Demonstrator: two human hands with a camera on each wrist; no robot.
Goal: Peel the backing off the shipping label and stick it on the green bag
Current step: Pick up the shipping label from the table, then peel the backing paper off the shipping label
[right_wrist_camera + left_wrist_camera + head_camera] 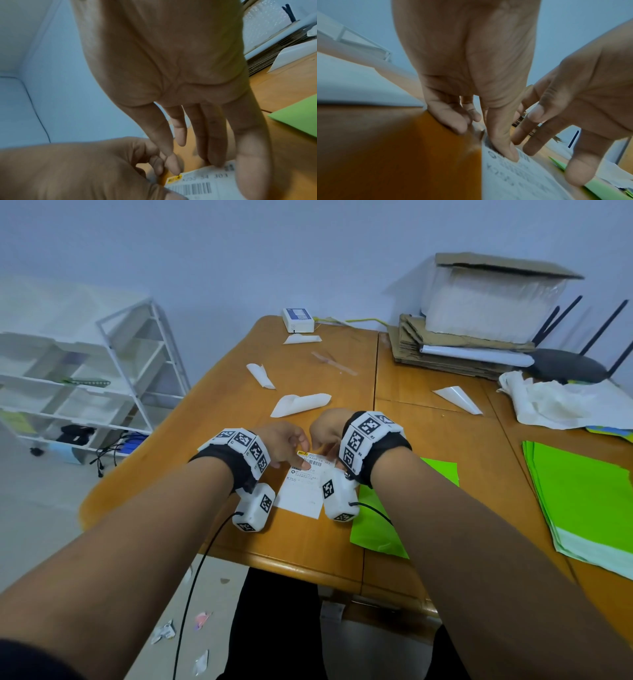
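Head view shows your two hands meeting over the shipping label (303,491), a flat white rectangle of thin paper lying on the glossy orange-brown wooden table (239,392), its right edge just beside the green bag (373,525). The bag is a smooth, bright sheet, and your right forearm covers much of it.

Your left hand (286,445) presses its thumb down on the barcode strip, the other fingers curled at the label's far left corner by the small yellow mark — whether they have a layer pinched I cannot tell, since that corner is blurred in both wrist views. Your right hand (327,436) has nearly straight fingers, tips resting on the label's far edge, gripping nothing.

Curled white backing scraps (299,405) lie further up the table — glossy, rolled into loose cones. A stack of green bags (582,494) sits at the right, cut off by the frame edge. Print on the label is mostly too soft to read.
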